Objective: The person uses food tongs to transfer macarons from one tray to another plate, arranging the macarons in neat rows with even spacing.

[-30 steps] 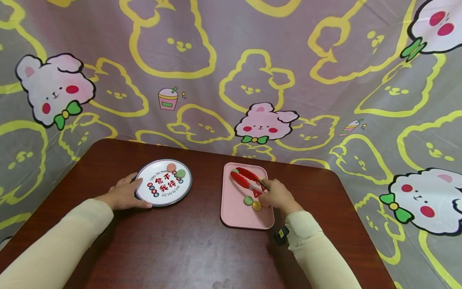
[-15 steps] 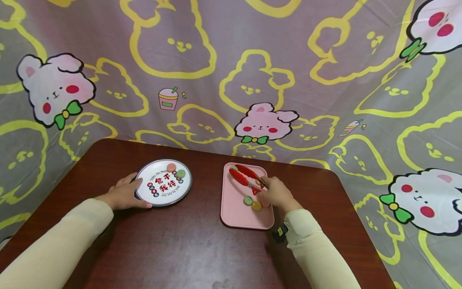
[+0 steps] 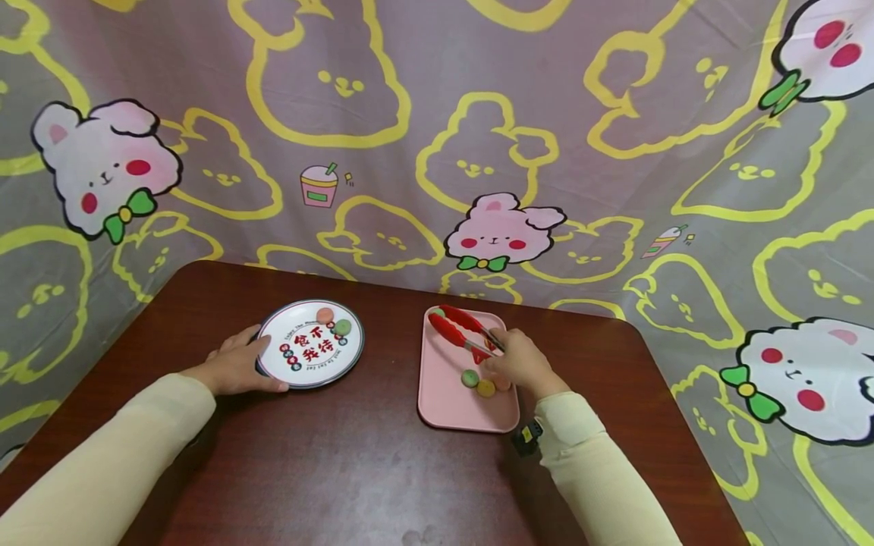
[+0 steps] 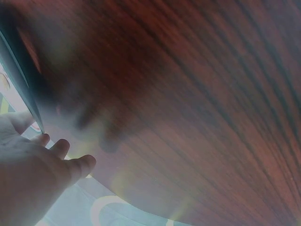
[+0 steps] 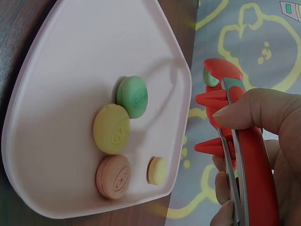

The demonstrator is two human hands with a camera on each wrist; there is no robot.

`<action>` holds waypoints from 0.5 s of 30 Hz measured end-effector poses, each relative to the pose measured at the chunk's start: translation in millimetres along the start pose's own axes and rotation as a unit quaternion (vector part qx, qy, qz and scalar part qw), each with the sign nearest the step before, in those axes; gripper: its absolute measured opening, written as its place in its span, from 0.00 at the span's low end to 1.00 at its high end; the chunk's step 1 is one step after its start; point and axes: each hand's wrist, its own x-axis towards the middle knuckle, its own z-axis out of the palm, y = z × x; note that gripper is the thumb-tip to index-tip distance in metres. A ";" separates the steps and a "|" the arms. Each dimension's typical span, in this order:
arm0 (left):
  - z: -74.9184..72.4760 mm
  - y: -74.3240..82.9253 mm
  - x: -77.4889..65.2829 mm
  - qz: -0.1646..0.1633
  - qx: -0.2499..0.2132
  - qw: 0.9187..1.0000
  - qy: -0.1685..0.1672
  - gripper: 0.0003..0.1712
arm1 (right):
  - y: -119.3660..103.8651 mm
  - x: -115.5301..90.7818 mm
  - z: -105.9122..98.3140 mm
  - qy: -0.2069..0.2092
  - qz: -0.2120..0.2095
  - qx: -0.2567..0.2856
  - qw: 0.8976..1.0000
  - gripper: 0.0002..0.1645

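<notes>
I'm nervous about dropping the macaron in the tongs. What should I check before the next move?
1. Right hand holding the tongs: ok.
2. Green macaron at the tongs' tips: ok.
3. Firm grip on it: cannot tell; a tip hides part.
4. Left hand holding the plate: ok.
5. Room on the plate: ok; pink macaron near the rim, bare space elsewhere.
6. Tongs over the plate: not ok; over the tray.

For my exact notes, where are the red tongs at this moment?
In the head view, the red tongs are in the right hand over the pink tray, right of the white plate, with a green macaron at their tips.
</notes>
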 end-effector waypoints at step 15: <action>0.8 -0.7 1.0 0.001 -0.002 1.000 -0.001 0.72 | -13.5 1.7 2.8 0.012 -0.037 0.010 0.999 0.36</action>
